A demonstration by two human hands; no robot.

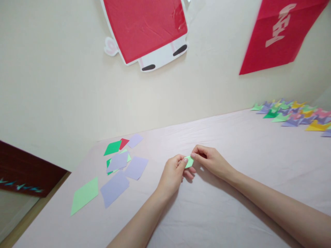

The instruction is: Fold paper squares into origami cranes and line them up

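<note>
A small piece of folded light-green paper (189, 162) is held up between my two hands, just above the pale cloth-covered surface (207, 210). My left hand (176, 170) pinches its left side, thumb on top and fingers underneath. With thumb and forefinger, my right hand (208, 159) pinches the paper's upper right corner. Flat sheets lie to the left of my hands: a lavender sheet (137, 167) is nearest, with another lavender sheet (115, 188) and a light-green sheet (85, 195) farther left.
Folded paper figures (292, 115) in several colours stand in rows at the far right. A dark green sheet (112, 148) and a red sheet (123, 143) lie at the back left. The wall (181, 96) behind carries red decorations (147, 27).
</note>
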